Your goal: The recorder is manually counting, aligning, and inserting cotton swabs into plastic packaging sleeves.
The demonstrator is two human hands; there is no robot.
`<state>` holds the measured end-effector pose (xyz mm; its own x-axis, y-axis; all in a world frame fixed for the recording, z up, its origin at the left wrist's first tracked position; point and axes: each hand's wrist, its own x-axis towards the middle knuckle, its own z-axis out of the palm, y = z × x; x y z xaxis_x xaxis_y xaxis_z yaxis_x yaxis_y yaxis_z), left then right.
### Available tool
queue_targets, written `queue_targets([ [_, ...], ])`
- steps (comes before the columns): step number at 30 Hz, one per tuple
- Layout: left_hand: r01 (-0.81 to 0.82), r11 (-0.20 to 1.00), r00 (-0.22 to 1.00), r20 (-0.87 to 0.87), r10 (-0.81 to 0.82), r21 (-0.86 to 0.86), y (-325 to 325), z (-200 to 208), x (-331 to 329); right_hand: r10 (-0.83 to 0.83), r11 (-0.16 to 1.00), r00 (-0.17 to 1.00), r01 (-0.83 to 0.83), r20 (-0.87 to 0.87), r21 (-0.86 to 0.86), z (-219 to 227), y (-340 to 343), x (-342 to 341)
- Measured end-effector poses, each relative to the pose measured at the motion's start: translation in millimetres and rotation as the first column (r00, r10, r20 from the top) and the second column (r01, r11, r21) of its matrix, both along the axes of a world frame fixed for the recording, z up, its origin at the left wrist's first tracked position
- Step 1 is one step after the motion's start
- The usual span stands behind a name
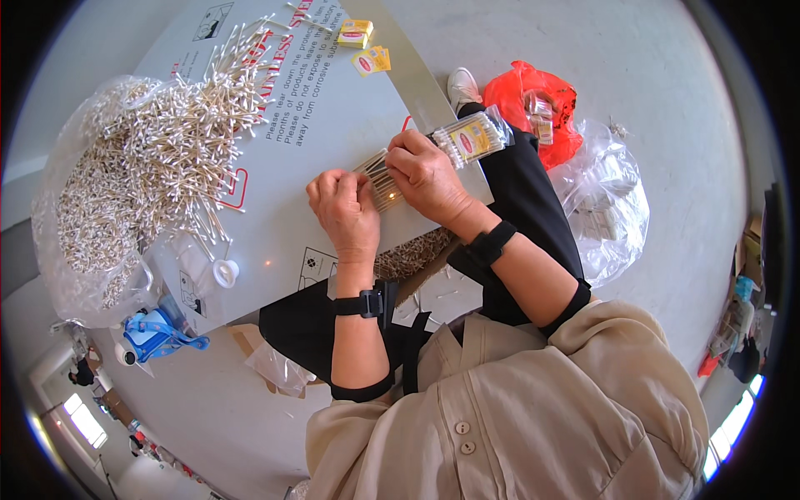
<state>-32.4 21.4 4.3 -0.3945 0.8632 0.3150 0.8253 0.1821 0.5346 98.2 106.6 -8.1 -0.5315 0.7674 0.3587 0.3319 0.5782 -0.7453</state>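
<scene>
A row of cotton swabs with pale wooden sticks [384,185] lies between my two hands, with a shiny, clear film look over it. My left hand [343,212] has curled fingers closed on the row's left end. At the other end my right hand [427,177] is closed too, its fingers bent over the swabs and hiding part of them. Just right of that hand is a clear plastic packet of cotton swabs [473,139] with a yellow card inside, at the table edge above my thigh. I cannot tell whether it joins the row in my hands.
A large heap of loose cotton swabs [158,158] spills from a clear bag onto the printed metal tabletop [308,158]. Small yellow cards [372,61] lie at the far edge. On the floor at right are a red bag [508,87] and a clear bag [612,208] holding packets.
</scene>
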Motion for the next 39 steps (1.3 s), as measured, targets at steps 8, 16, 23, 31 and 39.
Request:
queue_targets([
  [8,-0.043,0.997,0.999,-0.023,0.044,0.059,-0.2,-5.6,-7.1,0.003,0.999,0.999,-0.006,-0.045,-0.053,5.3,1.6,-2.0],
  [16,-0.041,0.999,0.998,-0.045,0.04,-0.014,-0.3,1.7,-14.7,0.032,0.998,0.999,-0.034,-0.042,-0.058,1.7,4.6,-0.2],
  [23,0.034,0.995,0.997,-0.068,-0.041,-0.097,1.2,9.0,-13.7,0.033,0.997,0.999,-0.034,-0.005,-0.069,-1.0,5.4,1.0],
  [31,0.022,0.996,0.997,-0.066,-0.028,-0.085,2.2,2.9,-14.4,-0.029,0.992,0.998,0.021,-0.062,-0.127,-0.5,4.7,-3.9],
  [39,0.141,0.908,0.954,-0.19,-0.231,-0.394,-13.2,0.1,19.8,-0.235,0.886,0.951,0.125,-0.2,-0.446,8.7,1.8,1.6],
])
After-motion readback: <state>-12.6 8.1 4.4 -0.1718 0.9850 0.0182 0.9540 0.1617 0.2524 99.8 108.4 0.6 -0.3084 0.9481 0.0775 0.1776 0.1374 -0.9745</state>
